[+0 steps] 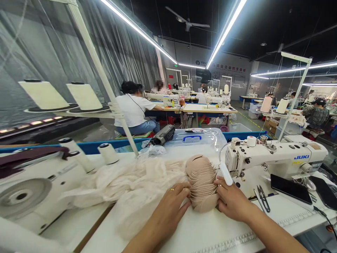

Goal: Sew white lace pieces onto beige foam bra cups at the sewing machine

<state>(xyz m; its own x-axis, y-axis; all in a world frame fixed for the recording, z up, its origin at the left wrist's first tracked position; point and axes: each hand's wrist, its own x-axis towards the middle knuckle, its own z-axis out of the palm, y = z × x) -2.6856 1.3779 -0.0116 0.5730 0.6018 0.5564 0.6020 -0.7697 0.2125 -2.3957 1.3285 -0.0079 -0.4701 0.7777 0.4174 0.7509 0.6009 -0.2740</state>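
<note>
A stack of beige bra cups (202,182) lies on the white sewing table (195,233), the thin rounded pieces nested in a row that leads away from me. My left hand (173,203), with a ring on one finger, presses against the stack's left side, fingers bent. On the opposite side, my right hand (231,198) has its fingers curled against the cups' edges. Between them the two hands hold the stack. Sheer cream fabric (137,179) is heaped to the left, close to the cups. A small white lamp head (225,174) on a bendy neck hangs just above my right hand.
A white sewing machine (276,158) stands right, with thread snips (263,198) and a black phone (291,188) before it. Behind are a clear lidded box (207,140) and thread cones (107,153). A seated person (135,109) works ahead. Another machine (28,189) is at left.
</note>
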